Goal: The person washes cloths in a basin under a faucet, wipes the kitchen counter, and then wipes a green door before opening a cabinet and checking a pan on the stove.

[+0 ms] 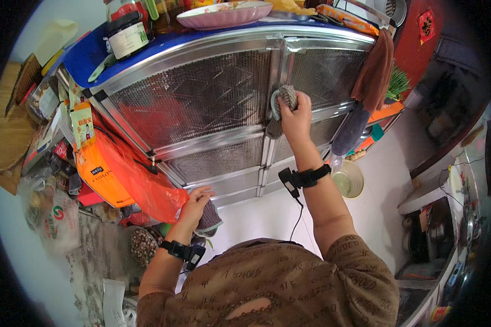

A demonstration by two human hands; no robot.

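My right hand grips a folded grey-green ribbed cloth against the upright metal frame where the doors of an aluminium-framed cabinet meet. Part of the cloth hangs below my fingers. Lower and to the left, my left hand holds a dark purplish ribbed cloth with a pale green edge. It hangs down beside a red plastic bag. The cabinet's left door panel is dark, finely patterned and reflective. Both wrists wear black straps with small devices.
On the blue cabinet top stand a dark-lidded jar and a pink plate. A brown towel hangs at the right corner. A pale bucket stands on the floor. An orange bag hangs at the left.
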